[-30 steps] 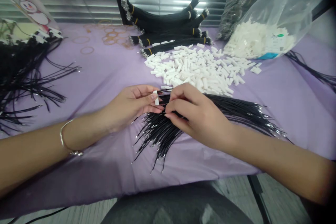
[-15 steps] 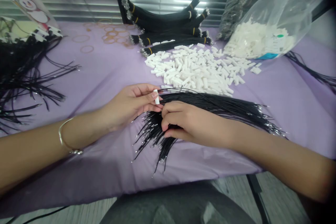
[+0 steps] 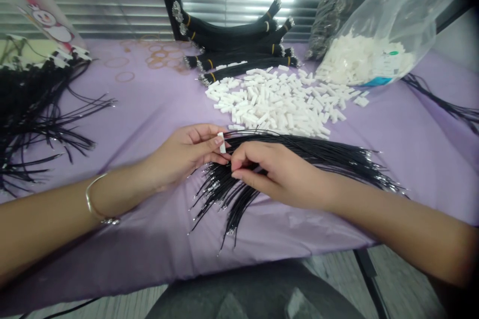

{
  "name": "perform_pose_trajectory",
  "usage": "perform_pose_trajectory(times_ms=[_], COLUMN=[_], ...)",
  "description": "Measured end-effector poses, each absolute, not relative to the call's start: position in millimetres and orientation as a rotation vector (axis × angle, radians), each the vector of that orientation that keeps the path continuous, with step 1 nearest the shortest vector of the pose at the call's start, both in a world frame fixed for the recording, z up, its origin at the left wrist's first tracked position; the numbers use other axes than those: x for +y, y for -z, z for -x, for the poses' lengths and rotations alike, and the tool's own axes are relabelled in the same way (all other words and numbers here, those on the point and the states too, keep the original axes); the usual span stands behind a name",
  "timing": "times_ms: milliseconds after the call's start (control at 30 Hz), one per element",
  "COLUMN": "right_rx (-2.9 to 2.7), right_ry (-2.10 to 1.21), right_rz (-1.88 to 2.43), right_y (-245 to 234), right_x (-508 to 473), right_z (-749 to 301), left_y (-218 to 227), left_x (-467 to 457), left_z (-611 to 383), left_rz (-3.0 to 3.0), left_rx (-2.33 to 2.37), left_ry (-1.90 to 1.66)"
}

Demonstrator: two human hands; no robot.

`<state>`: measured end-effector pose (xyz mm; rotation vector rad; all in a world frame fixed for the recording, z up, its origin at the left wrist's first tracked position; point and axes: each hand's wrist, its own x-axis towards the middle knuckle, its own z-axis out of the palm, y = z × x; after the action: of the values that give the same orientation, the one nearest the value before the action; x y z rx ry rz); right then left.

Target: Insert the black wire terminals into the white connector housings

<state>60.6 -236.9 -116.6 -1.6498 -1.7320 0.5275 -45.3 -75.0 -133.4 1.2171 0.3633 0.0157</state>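
Between thumb and fingers, my left hand [image 3: 200,147] pinches a small white connector housing [image 3: 222,143], held upright. Just right of it, my right hand [image 3: 267,167] is closed, with thumb and forefinger tips together over the wire bundle. Whatever is in that pinch is too small to make out. Beneath both hands lies a loose bundle of black wires [image 3: 322,152] with silvery crimped ends, fanned out at the left and right. A heap of white connector housings [image 3: 280,102] lies just behind the bundle.
Tied black wire bundles [image 3: 235,40] are stacked at the back. A clear bag of white housings [image 3: 359,57] stands at the back right. Wires with white connectors [image 3: 33,89] lie at left near a snowman-printed cup [image 3: 48,17]. Rubber bands [image 3: 160,55] lie on the purple cloth [image 3: 142,94].
My right hand's fingers have curled upward slightly, with thumb and forefinger now pinched above the wires. My left hand still holds the white housing. The view has shifted slightly.
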Motion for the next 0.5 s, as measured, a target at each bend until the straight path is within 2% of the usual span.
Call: perform_pose_trajectory(times_ms=[200, 500], right_rx=[-1.398, -1.241], right_ry=[-0.514, -0.328], right_rz=[1.591, 1.876], right_y=[119.3, 118.1], right_x=[-237.0, -234.2], right_z=[-67.3, -74.1], left_y=[136.2, 139.9], left_x=[-75.8, -74.0], left_z=[46.7, 48.9], left_rz=[-1.303, -1.401], left_rx=[0.338, 0.285], left_ry=[-0.010, -0.029])
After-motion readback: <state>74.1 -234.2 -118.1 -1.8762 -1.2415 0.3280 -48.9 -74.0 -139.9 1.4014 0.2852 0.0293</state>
